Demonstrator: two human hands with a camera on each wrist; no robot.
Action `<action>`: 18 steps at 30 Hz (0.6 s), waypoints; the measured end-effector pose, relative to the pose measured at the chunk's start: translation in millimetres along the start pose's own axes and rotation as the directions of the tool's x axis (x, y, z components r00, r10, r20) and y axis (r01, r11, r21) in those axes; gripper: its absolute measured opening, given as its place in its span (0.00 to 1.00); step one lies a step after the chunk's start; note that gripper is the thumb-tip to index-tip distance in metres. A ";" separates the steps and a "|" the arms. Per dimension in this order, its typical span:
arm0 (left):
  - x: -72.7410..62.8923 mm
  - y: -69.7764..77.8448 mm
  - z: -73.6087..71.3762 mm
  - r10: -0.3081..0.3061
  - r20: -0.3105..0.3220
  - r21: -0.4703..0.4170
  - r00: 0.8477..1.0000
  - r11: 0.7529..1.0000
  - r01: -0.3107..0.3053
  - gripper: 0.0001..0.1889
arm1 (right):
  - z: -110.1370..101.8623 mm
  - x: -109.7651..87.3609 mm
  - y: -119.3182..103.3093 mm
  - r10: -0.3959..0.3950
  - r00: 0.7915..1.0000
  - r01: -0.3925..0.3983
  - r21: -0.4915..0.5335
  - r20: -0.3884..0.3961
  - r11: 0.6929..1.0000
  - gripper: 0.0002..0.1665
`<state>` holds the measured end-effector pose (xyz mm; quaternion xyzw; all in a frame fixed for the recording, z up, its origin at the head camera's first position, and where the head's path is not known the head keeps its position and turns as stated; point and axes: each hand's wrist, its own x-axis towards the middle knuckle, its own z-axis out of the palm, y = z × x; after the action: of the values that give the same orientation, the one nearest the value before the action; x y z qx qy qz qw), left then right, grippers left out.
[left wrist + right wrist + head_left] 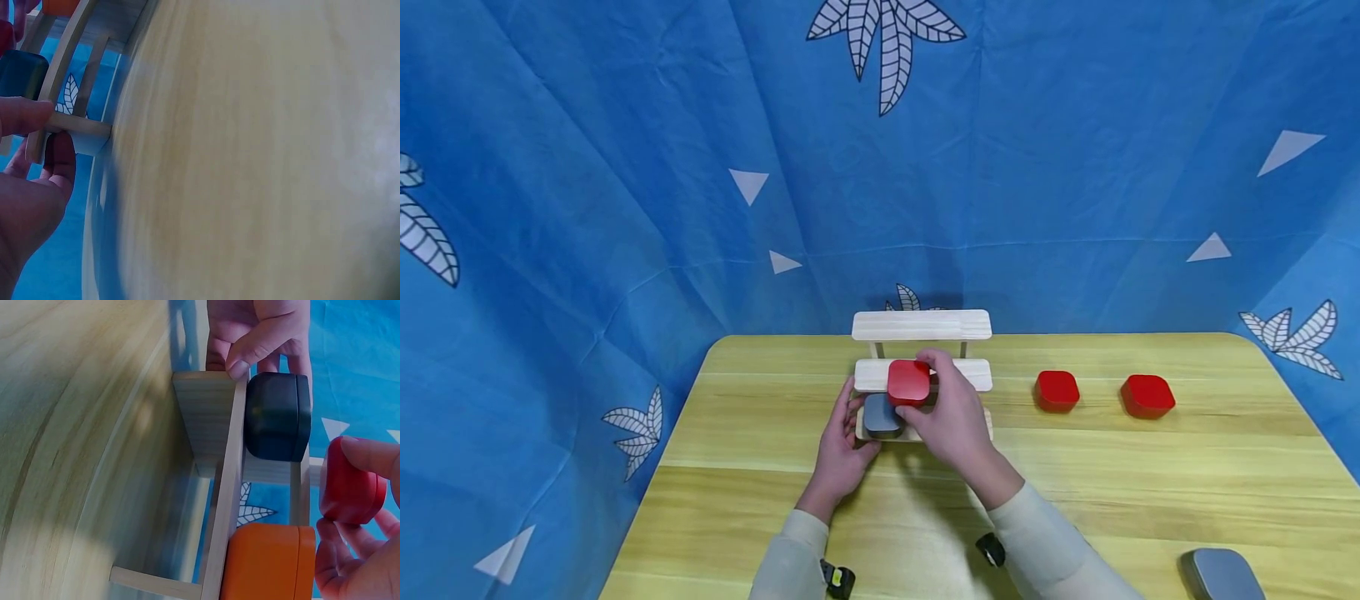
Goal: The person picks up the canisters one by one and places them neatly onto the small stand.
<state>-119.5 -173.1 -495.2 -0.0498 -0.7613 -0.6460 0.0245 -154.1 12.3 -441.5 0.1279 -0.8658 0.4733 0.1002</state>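
Observation:
A small wooden tiered rack [921, 325] stands near the back of the table. My left hand [841, 457] grips the left end of its lowest shelf, thumb in front and fingers behind. On that shelf's left part sits a dark grey tin [882, 417] with rounded corners. My right hand [955, 421] pinches a red tin [908, 383] between thumb and fingers, just above and behind the grey one. The right wrist view shows this red tin [350, 481] apart from the shelf. Beside the grey tin an orange tin [265, 562] rests on the rack, hidden by my right hand in the head view.
Two more red tins, one nearer [1057, 392] and one farther right [1147, 396], lie on the wooden table [745, 408] to the rack's right. Another grey tin [1223, 575] is at the front right. A blue patterned cloth [1037, 167] hangs behind the table.

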 end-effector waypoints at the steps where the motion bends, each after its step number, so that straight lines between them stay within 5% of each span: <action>1: 0.1 0.3 0.1 0.000 0.000 0.003 1.000 1.000 0.000 0.53 | 0.4 0.6 0.1 -0.002 1.000 0.002 0.002 -0.001 1.000 0.45; 18: 1.1 0.1 -1.3 -0.020 0.010 -0.034 1.000 0.999 0.020 0.53 | 7.1 12.1 1.3 0.015 1.000 -0.015 0.012 0.016 1.000 0.46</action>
<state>-120.7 -174.3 -494.8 -0.0458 -0.7508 -0.6588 0.0135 -166.4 5.5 -442.8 0.1258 -0.8646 0.4783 0.0888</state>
